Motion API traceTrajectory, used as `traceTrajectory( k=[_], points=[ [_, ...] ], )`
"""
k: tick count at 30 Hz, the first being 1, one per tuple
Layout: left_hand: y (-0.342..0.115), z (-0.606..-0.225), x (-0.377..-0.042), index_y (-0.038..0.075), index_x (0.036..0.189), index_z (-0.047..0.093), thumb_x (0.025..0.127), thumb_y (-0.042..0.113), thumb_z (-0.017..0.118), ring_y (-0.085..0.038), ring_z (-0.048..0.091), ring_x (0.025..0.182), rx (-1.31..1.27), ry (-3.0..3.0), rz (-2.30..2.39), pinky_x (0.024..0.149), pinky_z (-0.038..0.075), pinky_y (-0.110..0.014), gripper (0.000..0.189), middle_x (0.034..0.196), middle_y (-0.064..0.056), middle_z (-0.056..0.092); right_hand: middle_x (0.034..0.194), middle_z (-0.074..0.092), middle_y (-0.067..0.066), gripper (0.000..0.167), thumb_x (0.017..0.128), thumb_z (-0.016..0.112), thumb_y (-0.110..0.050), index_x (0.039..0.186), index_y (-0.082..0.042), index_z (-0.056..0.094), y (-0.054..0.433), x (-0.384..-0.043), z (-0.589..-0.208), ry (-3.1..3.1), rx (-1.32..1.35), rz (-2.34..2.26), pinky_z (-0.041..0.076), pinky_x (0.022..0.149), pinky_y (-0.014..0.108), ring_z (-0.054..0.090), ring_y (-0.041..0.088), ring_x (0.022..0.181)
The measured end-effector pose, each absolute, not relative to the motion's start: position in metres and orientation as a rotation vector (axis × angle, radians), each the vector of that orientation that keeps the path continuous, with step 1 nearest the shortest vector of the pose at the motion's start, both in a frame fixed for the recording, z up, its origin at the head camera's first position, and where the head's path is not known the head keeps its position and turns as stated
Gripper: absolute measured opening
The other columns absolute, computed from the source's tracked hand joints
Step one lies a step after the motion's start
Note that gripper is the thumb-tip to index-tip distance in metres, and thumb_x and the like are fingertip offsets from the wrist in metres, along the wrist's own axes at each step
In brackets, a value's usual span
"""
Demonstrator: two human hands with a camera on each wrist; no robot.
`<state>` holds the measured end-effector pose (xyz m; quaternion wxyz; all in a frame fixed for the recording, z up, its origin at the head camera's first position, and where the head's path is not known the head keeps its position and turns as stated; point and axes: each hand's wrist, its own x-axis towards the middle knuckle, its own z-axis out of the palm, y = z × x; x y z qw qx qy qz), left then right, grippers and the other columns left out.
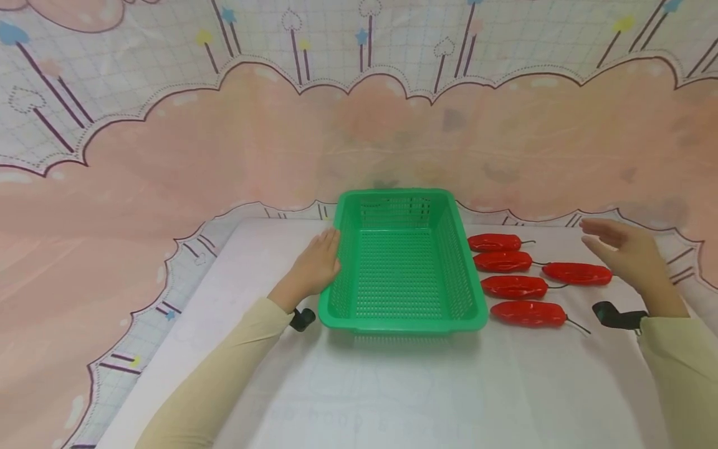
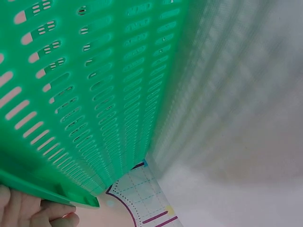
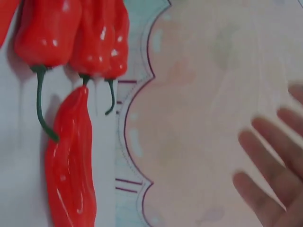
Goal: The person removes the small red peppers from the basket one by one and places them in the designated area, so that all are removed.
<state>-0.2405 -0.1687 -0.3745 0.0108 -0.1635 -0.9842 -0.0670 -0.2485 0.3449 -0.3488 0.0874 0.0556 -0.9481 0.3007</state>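
Note:
A green plastic basket [image 1: 401,325] with slotted walls stands on the white table, its inside bare. My left hand [image 1: 316,265] touches the basket's left rim, fingers pointing forward along it. Close up in the left wrist view, its fingers [image 2: 33,210] lie against the rim beside the perforated wall. To the right of the basket lie several red chili peppers with green stems; the nearest pepper [image 1: 528,313] points its stem right. One pepper [image 1: 578,273] lies apart, farther right. Beside that one, my right hand [image 1: 628,252] hovers with fingers spread and nothing in them.
A patterned cloth [image 1: 392,143] with pink scallops hangs behind the table and runs along its edges. White table surface [image 1: 392,399] extends in front of the basket. Small black devices sit at both wrists, the right device [image 1: 617,316] close to the peppers.

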Motion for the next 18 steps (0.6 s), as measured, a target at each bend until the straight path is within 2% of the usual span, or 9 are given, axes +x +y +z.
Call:
traceTrajectory(
  k=[5,7,12,13,18],
  points=[
    [-0.17,-0.374,-0.24,-0.011,0.146,0.016,0.094,0.017,0.028,-0.037,0.013,0.145,-0.519,-3.059,-0.229,0.12,0.014,-0.046,0.06,0.154,-0.027,0.017,0.124,0.054,0.032,0.043,0.095,0.048,-0.021,0.132,0.001,0.05,0.324,-0.242,-0.352,-2.581,0.126,0.84,0.039,0.093,0.066,0.047,0.051,0.115],
    [-0.171,-0.374,-0.239,-0.01,0.146,0.016,0.094,0.018,0.029,-0.037,0.013,0.145,-0.523,-3.05,-0.243,0.12,0.014,-0.046,0.06,0.154,-0.027,0.017,0.12,0.057,0.032,0.039,0.094,0.049,-0.016,0.128,0.002,0.054,0.315,-0.24,-0.353,-2.511,0.135,0.777,0.045,0.087,0.06,0.052,0.05,0.105],
    [-0.177,-0.374,-0.237,-0.009,0.146,0.017,0.095,0.021,0.032,-0.037,0.013,0.145,-0.505,-3.019,-0.268,0.12,0.014,-0.047,0.061,0.154,-0.026,0.016,0.119,0.057,0.033,0.04,0.092,0.049,-0.014,0.128,0.003,0.053,0.288,-0.24,-0.35,-2.501,0.139,0.62,0.048,0.076,0.058,0.054,0.05,0.097],
    [-0.178,-0.374,-0.237,-0.008,0.146,0.018,0.095,0.021,0.032,-0.037,0.013,0.145,-0.5,-3.012,-0.272,0.12,0.013,-0.047,0.061,0.154,-0.026,0.016,0.12,0.056,0.033,0.04,0.092,0.05,-0.013,0.129,0.003,0.053,0.282,-0.24,-0.349,-2.505,0.15,0.606,0.046,0.082,0.061,0.053,0.051,0.102],
    [-0.182,-0.37,-0.236,-0.008,0.146,0.019,0.094,0.022,0.038,-0.039,0.014,0.144,-0.523,-2.956,-0.253,0.12,0.012,-0.047,0.063,0.154,-0.027,0.015,0.125,0.055,0.03,0.042,0.089,0.055,-0.011,0.13,0.001,0.052,0.254,-0.242,-0.343,-2.496,0.227,0.546,0.047,0.088,0.061,0.054,0.049,0.107]
  ],
)
